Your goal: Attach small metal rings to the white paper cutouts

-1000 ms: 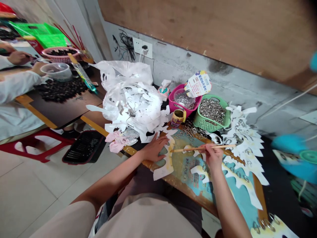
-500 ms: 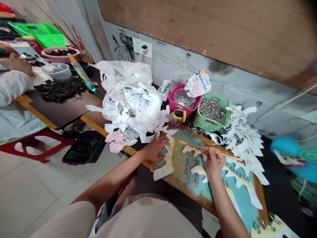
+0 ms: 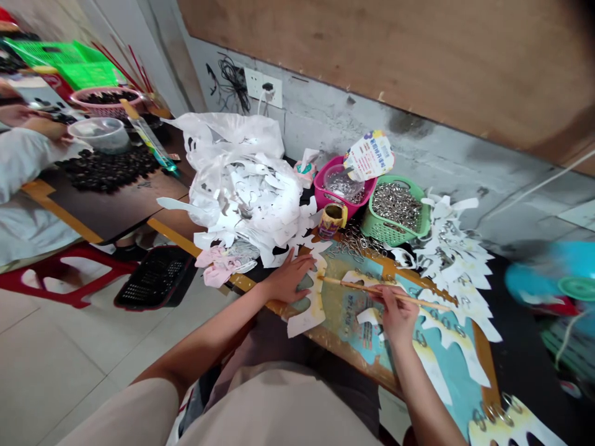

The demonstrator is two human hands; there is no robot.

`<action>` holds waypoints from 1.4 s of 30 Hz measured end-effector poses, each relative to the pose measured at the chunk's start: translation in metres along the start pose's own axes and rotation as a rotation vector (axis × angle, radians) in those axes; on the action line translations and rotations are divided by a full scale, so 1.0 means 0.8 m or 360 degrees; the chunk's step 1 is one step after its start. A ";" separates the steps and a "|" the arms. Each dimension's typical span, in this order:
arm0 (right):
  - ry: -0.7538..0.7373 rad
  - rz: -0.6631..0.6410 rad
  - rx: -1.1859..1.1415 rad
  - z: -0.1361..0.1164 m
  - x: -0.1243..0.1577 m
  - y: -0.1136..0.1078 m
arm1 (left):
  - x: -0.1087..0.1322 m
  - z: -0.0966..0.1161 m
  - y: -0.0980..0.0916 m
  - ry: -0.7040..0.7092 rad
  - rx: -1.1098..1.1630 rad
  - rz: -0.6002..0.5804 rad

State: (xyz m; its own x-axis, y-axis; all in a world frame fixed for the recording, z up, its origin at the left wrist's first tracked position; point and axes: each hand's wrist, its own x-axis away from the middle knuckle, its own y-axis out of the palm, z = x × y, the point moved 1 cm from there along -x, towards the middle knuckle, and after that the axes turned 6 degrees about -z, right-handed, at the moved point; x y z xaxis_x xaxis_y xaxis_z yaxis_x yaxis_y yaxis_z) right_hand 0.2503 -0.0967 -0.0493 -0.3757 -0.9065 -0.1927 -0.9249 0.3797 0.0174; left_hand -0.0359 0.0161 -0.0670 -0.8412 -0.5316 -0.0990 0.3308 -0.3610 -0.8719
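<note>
The left hand (image 3: 290,280) lies open, fingers spread, pressing a white scalloped paper cutout (image 3: 316,306) against a printed board (image 3: 346,328). The right hand (image 3: 395,316) holds a thin wooden stick (image 3: 385,293) in a narrow pinch, its tip just at the cutout's yellow-stained edge; that edge is the work in hand. Beyond the board sit a small yellow-rimmed pot (image 3: 333,220) and a green basket of metal rings (image 3: 396,209), both within reach.

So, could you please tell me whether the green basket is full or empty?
The green basket is full: metal rings fill it almost to the rim.
</note>
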 end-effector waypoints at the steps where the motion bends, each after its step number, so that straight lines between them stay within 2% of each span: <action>1: 0.0057 -0.0028 -0.0023 0.002 -0.002 0.001 | 0.000 0.000 0.000 0.0000 -0.0003 0.0003; 6: 0.0171 0.0097 -0.0160 0.011 -0.017 0.010 | -0.001 0.000 0.000 -0.0002 0.0013 0.0000; 12: 0.0013 0.0316 -0.0218 0.004 -0.032 0.021 | -0.001 0.003 -0.002 -0.0004 0.0019 0.0013; 14: 0.0002 0.0290 -0.0265 0.003 -0.029 0.019 | -0.001 0.003 -0.002 -0.0002 0.0021 0.0016; 19: 0.0080 0.0080 -0.0179 0.011 -0.018 0.012 | 0.000 0.002 -0.001 0.0003 0.0006 0.0016; 25: 0.0001 0.0082 -0.0007 0.024 -0.026 0.018 | 0.000 0.002 -0.002 0.0002 0.0010 0.0006; 30: -0.0275 0.0055 0.0014 -0.003 -0.039 0.035 | 0.000 0.006 -0.005 -0.0018 -0.0009 0.0012; 33: -0.0477 0.0136 -0.0138 -0.034 -0.056 0.044 | 0.001 0.008 -0.007 -0.0027 -0.0019 0.0036; 35: -0.0514 0.0168 -0.0281 -0.052 -0.073 0.053 | 0.003 0.009 -0.008 -0.0037 -0.0033 0.0043; 38: -0.0392 0.0117 -0.0510 -0.064 -0.100 0.074 | 0.004 0.010 -0.010 -0.0042 -0.0059 0.0051; 42: -0.0055 0.0053 -0.0805 -0.048 -0.127 0.116 | 0.006 0.010 -0.012 -0.0022 -0.0112 0.0060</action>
State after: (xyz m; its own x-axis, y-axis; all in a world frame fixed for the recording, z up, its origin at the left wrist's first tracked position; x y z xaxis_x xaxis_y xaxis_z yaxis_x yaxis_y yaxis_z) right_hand 0.2001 0.0235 0.0096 -0.4114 -0.8854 -0.2162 -0.8278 0.2637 0.4953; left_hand -0.0394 0.0108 -0.0552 -0.8224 -0.5547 -0.1262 0.3310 -0.2862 -0.8992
